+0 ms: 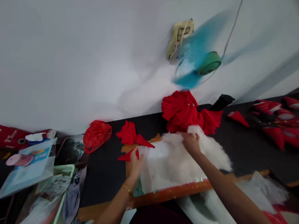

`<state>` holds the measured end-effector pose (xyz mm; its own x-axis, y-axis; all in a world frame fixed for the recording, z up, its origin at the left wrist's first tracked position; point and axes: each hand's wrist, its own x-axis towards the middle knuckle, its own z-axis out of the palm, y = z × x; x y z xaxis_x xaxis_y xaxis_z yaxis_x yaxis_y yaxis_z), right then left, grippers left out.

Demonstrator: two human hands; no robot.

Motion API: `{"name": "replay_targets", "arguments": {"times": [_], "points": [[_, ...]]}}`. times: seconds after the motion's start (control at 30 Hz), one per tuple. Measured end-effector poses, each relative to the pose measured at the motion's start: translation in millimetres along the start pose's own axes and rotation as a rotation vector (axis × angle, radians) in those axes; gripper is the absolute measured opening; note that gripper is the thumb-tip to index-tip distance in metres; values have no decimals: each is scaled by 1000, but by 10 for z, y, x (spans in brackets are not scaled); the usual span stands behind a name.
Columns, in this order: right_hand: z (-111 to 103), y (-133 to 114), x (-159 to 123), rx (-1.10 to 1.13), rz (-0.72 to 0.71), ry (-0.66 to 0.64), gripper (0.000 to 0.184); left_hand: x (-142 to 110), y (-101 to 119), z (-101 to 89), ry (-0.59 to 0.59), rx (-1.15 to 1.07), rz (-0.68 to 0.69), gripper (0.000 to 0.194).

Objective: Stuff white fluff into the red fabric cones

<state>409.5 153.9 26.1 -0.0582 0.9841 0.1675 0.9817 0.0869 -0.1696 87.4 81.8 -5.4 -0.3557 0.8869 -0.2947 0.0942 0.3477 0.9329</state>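
My left hand (135,162) is closed on a small pointed red cloth piece (126,156) at the left edge of the work spot. On the right, my right hand (192,144) reaches into a fluffy heap of white stuffing (172,158), its fingers pinched on some of it. The stuffing lies over a white sheet (148,176) in front of me. Just beyond my left hand are two more red cloth pieces, one crumpled (127,132) and one pointed (144,141). A large pile of red cloth (179,110) sits behind the stuffing.
A blue fan (209,63) with blurred blades hangs before the wall. Left are a red plastic bag (97,135), a pink spool (19,160) and a green-rimmed bin (71,171). Several red-and-white cloth items (284,118) lie far right on the black table (101,177).
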Motion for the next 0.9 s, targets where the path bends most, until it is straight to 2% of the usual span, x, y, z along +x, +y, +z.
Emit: {"name": "replay_targets", "arguments": {"times": [0.03, 0.1, 0.17, 0.23, 0.27, 0.33, 0.4, 0.47, 0.53, 0.63, 0.73, 0.8, 0.9], "points": [[35, 41, 19, 9, -38, -6, 34, 18, 57, 221, -55, 38, 46, 62], [96, 94, -23, 40, -125, 31, 30, 80, 205, 667, -241, 98, 138, 83], [147, 138, -118, 99, -196, 91, 28, 148, 353, 1056, -402, 149, 161, 103], [196, 179, -207, 179, -245, 124, 25, 189, 452, 1366, -529, 114, 144, 106], [221, 194, -238, 216, -258, 123, 25, 195, 473, 1495, -564, 66, 122, 98], [266, 210, -269, 275, -273, 98, 26, 182, 467, 1709, -573, -34, 64, 66], [307, 215, -271, 295, -283, 52, 30, 157, 421, 1859, -522, -85, 1, 35], [349, 228, -260, 263, -301, -2, 38, 149, 371, 1926, -447, -98, -45, 22], [404, 268, -245, 188, -320, -56, 42, 177, 338, 1891, -371, -122, -87, 18], [522, 389, -206, 75, -324, -137, 36, 275, 326, 1632, -277, -172, -130, 12], [642, 535, -154, 48, -300, -184, 38, 371, 339, 1175, -144, -243, -159, 2], [677, 600, -128, 61, -283, -194, 41, 385, 353, 828, -72, -288, -195, 5], [582, 560, -119, 69, -262, -186, 46, 298, 374, 382, -53, -353, -269, 10]]}}
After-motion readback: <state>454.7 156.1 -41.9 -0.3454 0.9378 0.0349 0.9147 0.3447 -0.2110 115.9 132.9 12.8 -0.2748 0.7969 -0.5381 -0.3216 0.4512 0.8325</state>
